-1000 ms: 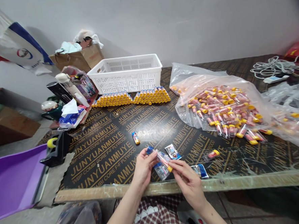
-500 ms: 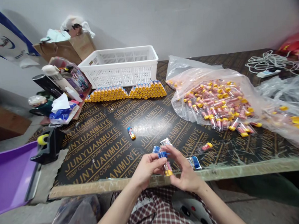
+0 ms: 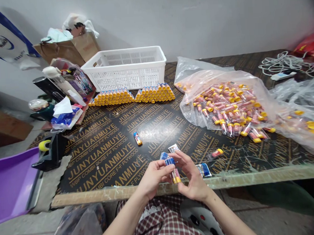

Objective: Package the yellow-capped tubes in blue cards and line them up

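Observation:
Near the table's front edge my left hand pinches a small clear tube with a yellow cap at its lower end and blue wrap at its top. My right hand curves round the other side of the tube, its fingers at the blue part and near the cap. Blue and white labels lie just beyond my hands, and more labels lie to the right. A yellow-capped tube rests farther right. One wrapped tube lies alone at the middle left.
Stacked yellow-ended tubes line the front of a white basket. An open plastic bag spills many tubes at the right. A black tape dispenser and purple tray are at the left.
The blue wrap at the tube's top looks more rounded against it than before. Both hands have barely moved.

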The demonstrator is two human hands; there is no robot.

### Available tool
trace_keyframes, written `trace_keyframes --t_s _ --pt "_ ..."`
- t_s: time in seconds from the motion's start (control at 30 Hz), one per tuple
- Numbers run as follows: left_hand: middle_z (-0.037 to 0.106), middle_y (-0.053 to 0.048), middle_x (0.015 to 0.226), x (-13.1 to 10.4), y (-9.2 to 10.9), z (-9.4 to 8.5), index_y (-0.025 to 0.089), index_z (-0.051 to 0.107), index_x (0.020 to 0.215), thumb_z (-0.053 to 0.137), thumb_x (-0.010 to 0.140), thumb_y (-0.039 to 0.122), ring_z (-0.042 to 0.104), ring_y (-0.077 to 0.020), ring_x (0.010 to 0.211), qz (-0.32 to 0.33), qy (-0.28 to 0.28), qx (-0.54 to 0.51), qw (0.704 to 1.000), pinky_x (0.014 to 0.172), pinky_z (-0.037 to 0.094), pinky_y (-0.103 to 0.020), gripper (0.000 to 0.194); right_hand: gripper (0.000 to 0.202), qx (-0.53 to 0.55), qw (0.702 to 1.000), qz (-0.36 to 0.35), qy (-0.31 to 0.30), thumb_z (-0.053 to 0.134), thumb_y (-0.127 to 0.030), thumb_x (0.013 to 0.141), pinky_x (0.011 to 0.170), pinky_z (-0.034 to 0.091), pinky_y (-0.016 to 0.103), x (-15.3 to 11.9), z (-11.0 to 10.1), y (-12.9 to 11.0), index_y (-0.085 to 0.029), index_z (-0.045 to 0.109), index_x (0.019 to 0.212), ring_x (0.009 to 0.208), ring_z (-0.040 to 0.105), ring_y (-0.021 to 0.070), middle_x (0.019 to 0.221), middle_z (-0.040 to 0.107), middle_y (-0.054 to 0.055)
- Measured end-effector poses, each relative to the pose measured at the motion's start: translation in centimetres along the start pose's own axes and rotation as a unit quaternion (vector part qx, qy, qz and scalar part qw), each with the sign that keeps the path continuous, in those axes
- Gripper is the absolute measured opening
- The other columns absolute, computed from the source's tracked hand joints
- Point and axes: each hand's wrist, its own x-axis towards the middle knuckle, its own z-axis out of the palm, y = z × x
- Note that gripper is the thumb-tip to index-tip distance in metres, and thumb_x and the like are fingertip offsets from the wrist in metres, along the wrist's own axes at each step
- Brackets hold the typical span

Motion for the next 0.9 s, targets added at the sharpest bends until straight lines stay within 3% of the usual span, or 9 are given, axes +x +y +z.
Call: trace_keyframes --t_s 0.1,0.2,0.33,0.4,0.47,0.6,0.73,0.8,0.9 --pt "0.066 -0.004 0.07 0.3 0.5 -0.7 0.009 0.067 0.084 0.075 0.065 0.037 0.057 -0.0087 0.057 0.003 0.011 0.009 1.0 0.056 0.045 -0.02 0.035 0.089 -0.015 1.0 0.009 -0.02 0.056 -0.005 0.066 0.106 0.038 0.044 0.2 -0.3 -0.2 -0.029 0.016 0.142 0.126 0.043 0.0246 0.143 0.035 0.008" --pt "0.065 -0.005 0.065 1.6 2.6 -4.2 0.009 0.063 0.075 0.075 0.061 0.043 0.058 -0.0112 0.053 0.065 0.103 0.097 0.988 0.052 0.045 -0.021 0.038 0.09 -0.079 0.997 0.024 0.003 0.065 -0.019 0.072 0.108 0.032 0.048 0.3 -2.2 0.0 -0.03 0.012 0.144 0.13 0.037 0.027 0.149 0.024 0.008" --pt "0.059 0.002 0.052 4.3 6.6 -11.5 0.014 0.057 0.086 0.073 0.062 0.045 0.054 -0.0117 0.043 0.143 0.343 0.315 0.873 0.046 0.043 -0.022 0.043 0.075 -0.146 0.978 0.061 0.136 0.063 -0.032 0.078 0.104 0.038 0.049 -0.1 -6.0 1.1 -0.031 0.023 0.141 0.124 0.044 0.0272 0.143 0.036 0.007" --pt "0.057 0.003 0.048 5.7 7.8 -14.3 0.014 0.057 0.089 0.072 0.063 0.044 0.055 -0.013 0.042 0.123 0.381 0.401 0.824 0.047 0.042 -0.023 0.042 0.068 -0.166 0.968 0.074 0.173 0.062 -0.035 0.078 0.101 0.041 0.047 -0.4 -7.4 1.7 -0.031 0.031 0.138 0.12 0.048 0.0267 0.138 0.043 0.007" --pt "0.056 0.003 0.045 6.9 8.3 -15.8 0.015 0.059 0.086 0.074 0.061 0.043 0.055 -0.0144 0.043 0.111 0.383 0.441 0.804 0.048 0.041 -0.024 0.041 0.062 -0.193 0.961 0.073 0.182 0.062 -0.037 0.079 0.098 0.044 0.045 -0.7 -8.0 1.8 -0.03 0.036 0.135 0.116 0.051 0.0261 0.134 0.047 0.007" --pt "0.057 0.001 0.05 8.0 8.5 -15.4 0.017 0.061 0.083 0.073 0.06 0.048 0.057 -0.0169 0.051 0.112 0.373 0.479 0.787 0.054 0.04 -0.025 0.04 0.048 -0.298 0.937 0.06 0.174 0.058 -0.039 0.08 0.098 0.043 0.044 -1.1 -9.0 1.8 -0.029 0.047 0.126 0.121 0.047 0.0267 0.134 0.045 0.007" --pt "0.06 -0.001 0.061 6.1 7.9 -12.7 0.019 0.063 0.084 0.06 0.072 0.053 0.056 -0.0174 0.06 0.162 0.394 0.548 0.72 0.058 0.037 -0.026 0.036 0.039 -0.403 0.898 0.078 0.16 0.05 -0.035 0.083 0.099 0.041 0.046 -2.1 -12.3 3.4 -0.024 0.054 0.12 0.12 0.047 0.0273 0.131 0.048 0.01" --pt "0.061 -0.001 0.064 4.6 6.2 -10.6 0.019 0.063 0.077 0.057 0.077 0.049 0.055 -0.0159 0.061 0.18 0.352 0.579 0.712 0.059 0.036 -0.025 0.03 0.039 -0.446 0.881 0.095 0.126 0.048 -0.032 0.081 0.097 0.041 0.049 -2.9 -14.4 5.0 -0.021 0.057 0.118 0.117 0.049 0.0296 0.128 0.051 0.013" --pt "0.062 -0.001 0.069 2.9 2.2 -7.4 0.02 0.062 0.071 0.064 0.072 0.044 0.055 -0.0156 0.065 0.125 0.221 0.631 0.733 0.059 0.034 -0.025 0.024 0.038 -0.478 0.866 0.127 0.076 0.048 -0.03 0.078 0.089 0.043 0.053 -3.6 -16.6 7.0 -0.021 0.062 0.113 0.11 0.052 0.033 0.12 0.058 0.014"
